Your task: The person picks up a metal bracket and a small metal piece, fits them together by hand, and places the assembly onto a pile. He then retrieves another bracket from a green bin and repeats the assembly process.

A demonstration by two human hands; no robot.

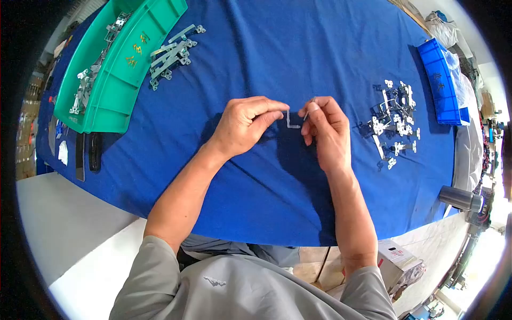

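Observation:
Over the blue cloth, my left hand [242, 125] is closed in a pinch, thumb and forefinger on the upper end of a small pale L-shaped metal piece [289, 125]. The short leg of that piece points toward my right hand [329, 128]. My right hand is closed too, its thumb pressed against the bent fingers, with a thin pale sliver showing between the fingertips; I cannot tell whether the sliver belongs to the same piece. Both hands are raised a little above the table, fingertips close to each other.
A pile of small metal brackets [394, 120] lies on the right. More metal hinge-like parts [172, 53] lie beside a green bin [114, 90] holding similar parts. At the right edge are a blue bin [438, 80] and a dark cup [460, 198]. A black object [95, 152] lies left.

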